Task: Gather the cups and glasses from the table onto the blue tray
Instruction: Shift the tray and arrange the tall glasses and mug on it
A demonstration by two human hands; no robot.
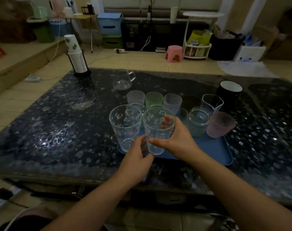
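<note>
Right hand (pixel 177 139) grips the right glass (pixel 157 130), upright at frame centre; left hand (pixel 135 157) pinches the left glass (pixel 125 127) — both above the tray's (pixel 213 150) near-left corner.

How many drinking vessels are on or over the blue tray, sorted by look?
Clear printed tall glasses: 2, one in the left hand, one in the right hand
Frosted tumblers: 4 (grey, green, pale blue, pink)
Other clear glassware: several, too overlapped to count
Total: at least 6 on the blue tray
</note>
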